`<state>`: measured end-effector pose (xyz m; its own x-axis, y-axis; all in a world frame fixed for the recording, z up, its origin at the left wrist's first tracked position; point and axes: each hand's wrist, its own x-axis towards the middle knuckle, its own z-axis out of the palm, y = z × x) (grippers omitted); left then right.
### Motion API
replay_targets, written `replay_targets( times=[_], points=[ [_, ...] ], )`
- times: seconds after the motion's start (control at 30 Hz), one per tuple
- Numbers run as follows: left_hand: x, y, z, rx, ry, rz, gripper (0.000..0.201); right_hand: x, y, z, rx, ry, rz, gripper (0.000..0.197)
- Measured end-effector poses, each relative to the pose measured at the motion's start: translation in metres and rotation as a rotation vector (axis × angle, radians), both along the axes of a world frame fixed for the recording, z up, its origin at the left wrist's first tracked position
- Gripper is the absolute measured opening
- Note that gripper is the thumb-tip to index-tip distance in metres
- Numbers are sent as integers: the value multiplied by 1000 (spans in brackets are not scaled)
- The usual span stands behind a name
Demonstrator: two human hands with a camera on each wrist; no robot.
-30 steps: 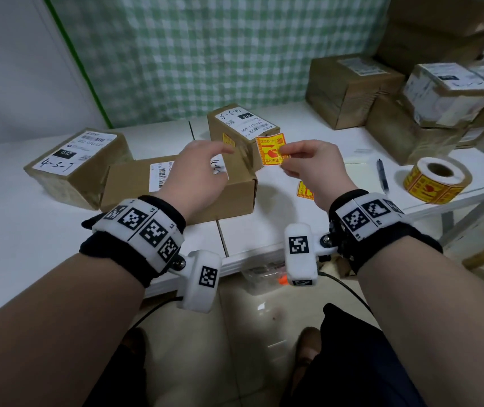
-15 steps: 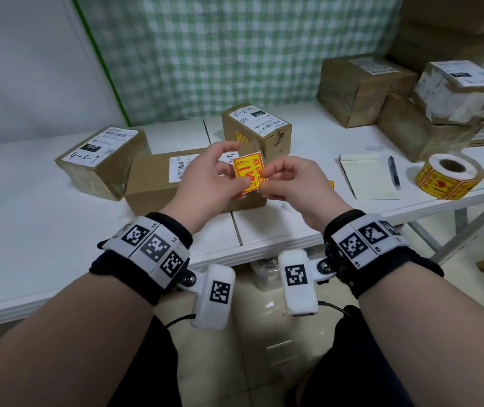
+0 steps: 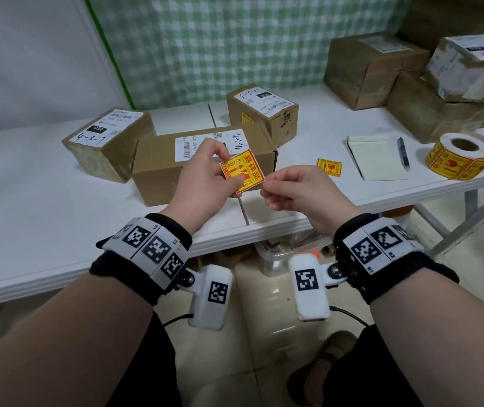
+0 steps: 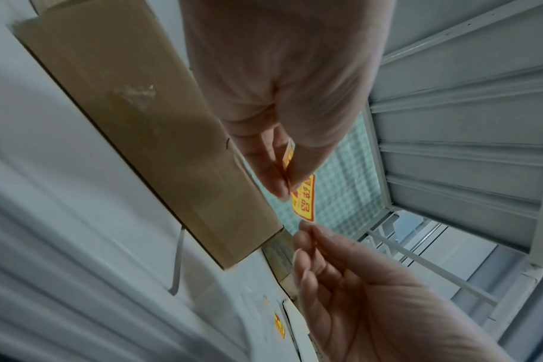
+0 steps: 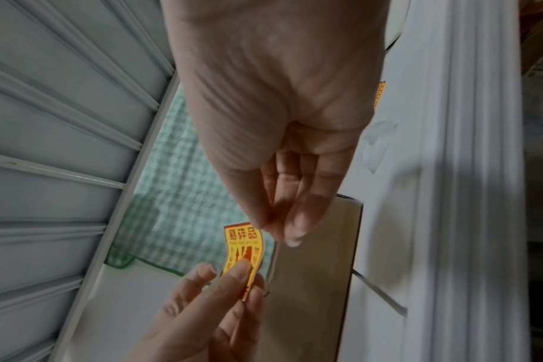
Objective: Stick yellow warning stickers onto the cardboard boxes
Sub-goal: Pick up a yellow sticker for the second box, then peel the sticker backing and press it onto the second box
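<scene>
Left hand (image 3: 202, 174) pinches the yellow sticker (image 3: 243, 171) (slightly curled); right hand (image 3: 296, 190) fingers pinch its corner.

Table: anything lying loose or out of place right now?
One loose yellow sticker lies flat on the table, between the long box and the notepad, on no box. The pen and roll sit tidy; nothing is spilled.

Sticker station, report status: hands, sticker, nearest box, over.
Left hand pinches yellow sticker. Right hand pinches at its corner. Sticker in the air before long box, not yet stuck. Nothing between them.
</scene>
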<state>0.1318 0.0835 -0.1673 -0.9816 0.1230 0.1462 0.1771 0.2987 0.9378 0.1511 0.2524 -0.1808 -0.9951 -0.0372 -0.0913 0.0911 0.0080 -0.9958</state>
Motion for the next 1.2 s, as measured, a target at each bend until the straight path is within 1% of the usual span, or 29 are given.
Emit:
replay_targets(
  times=[0.13, 0.43, 0.6, 0.77, 1.03, 1.2],
  points=[
    [1, -6, -9, -18, -16, -21, 33, -1, -3, -8, 1, -29, 7, 11],
    [-3, -11, -19, -23, -62, -77, 24, -3, -9, -20, 79, -22, 11, 13],
    [-9, -10, -27, -38, -43, -82, 25, -5, -7, -27, 72, -37, -5, 10],
    [-13, -12, -34, -33, -40, -99, 24, -8, -10, -34, 91, -12, -30, 8],
    [-17, -23, -42, -40, -9, -126, 21, -13, -18, -42, 76, -1, -18, 10],
    [-20, -30, -45, -74, 33, -124, 24, -15, -26, -42, 123, 25, -18, 11]
  ],
)
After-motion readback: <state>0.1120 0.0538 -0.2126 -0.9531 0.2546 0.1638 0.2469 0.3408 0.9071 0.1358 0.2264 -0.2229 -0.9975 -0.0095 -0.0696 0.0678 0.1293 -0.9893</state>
